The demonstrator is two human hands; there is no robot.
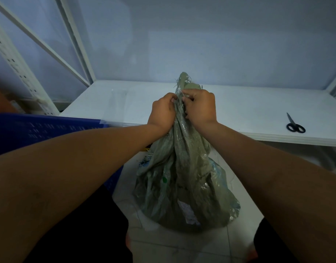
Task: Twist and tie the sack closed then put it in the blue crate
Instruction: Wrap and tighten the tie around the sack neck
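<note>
A grey-green woven sack (184, 179) stands upright on the tiled floor in front of me, full at the bottom and gathered into a narrow neck at the top. My left hand (162, 112) and my right hand (200, 106) both grip that neck from either side, fingers pinching a thin whitish tie at the top. The frayed mouth of the sack sticks up above my hands. The blue crate (40, 130) stands to the left, partly hidden behind my left forearm.
A white shelf board (249, 114) runs across behind the sack, with black-handled scissors (294, 124) lying at its right end. White metal rack posts (19, 73) stand at the left. The wall is close behind the shelf.
</note>
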